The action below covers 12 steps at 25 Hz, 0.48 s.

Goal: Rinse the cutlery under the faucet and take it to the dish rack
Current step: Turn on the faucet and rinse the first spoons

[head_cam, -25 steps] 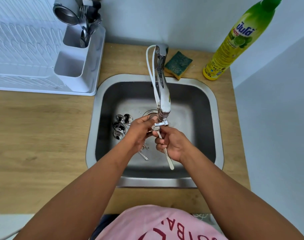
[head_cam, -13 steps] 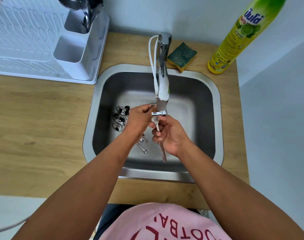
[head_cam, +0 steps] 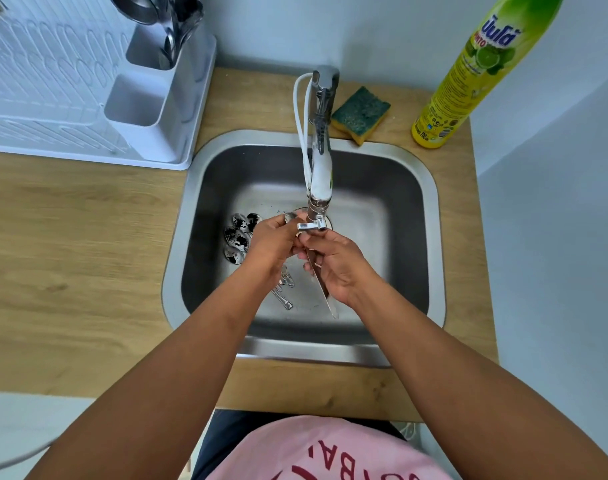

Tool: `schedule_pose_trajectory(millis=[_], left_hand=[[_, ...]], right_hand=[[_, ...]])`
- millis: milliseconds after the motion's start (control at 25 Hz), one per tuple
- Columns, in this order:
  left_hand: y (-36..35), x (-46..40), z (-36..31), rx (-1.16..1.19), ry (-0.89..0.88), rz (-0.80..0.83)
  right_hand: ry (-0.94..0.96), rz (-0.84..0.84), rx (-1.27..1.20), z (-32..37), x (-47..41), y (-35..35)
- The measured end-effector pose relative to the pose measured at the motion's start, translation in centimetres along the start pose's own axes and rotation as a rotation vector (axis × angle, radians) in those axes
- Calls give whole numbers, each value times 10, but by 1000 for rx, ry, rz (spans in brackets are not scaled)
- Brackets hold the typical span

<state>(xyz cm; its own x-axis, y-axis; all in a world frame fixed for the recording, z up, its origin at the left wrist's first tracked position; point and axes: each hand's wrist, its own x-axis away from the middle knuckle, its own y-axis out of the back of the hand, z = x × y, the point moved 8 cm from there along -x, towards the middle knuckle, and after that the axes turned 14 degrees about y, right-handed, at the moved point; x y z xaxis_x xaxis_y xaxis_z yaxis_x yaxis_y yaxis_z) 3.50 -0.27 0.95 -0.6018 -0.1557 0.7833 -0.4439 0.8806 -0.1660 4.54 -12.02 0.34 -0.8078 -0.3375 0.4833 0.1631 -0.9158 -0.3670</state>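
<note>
Both hands meet under the spout of the faucet [head_cam: 319,174] over the steel sink [head_cam: 430,244]. My right hand [head_cam: 337,265] grips a metal spoon [head_cam: 325,296] by its handle, whose end sticks out below my palm. My left hand [head_cam: 273,242] pinches the spoon's bowl end, which shows just above my fingers. Several dirty spoons [head_cam: 238,237] speckled with dark bits lie at the sink's left side, their handles partly hidden under my left wrist. The white dish rack [head_cam: 53,98] stands at the back left; its cutlery holder [head_cam: 178,57] has several utensils in it.
A green and yellow sponge [head_cam: 360,114] lies behind the sink next to the faucet base. A tall yellow dish soap bottle [head_cam: 469,81] stands at the back right. A wooden counter [head_cam: 70,254] surrounds the sink. White walls close the right side and the back.
The view has shifted slightly, and the hands sit higher in frame under the spout. My fingers have shifted a little along the spoon. The spoons in the sink have not moved.
</note>
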Motion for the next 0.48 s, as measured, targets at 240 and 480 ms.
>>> schedule_pose_trajectory(millis=[240,480], left_hand=[[-5,4,3,84,66,80],[-15,14,3,87,77,201]], right_hand=[[39,-31,-18,4,8,14],[-168,104,-7,-11,15,10]])
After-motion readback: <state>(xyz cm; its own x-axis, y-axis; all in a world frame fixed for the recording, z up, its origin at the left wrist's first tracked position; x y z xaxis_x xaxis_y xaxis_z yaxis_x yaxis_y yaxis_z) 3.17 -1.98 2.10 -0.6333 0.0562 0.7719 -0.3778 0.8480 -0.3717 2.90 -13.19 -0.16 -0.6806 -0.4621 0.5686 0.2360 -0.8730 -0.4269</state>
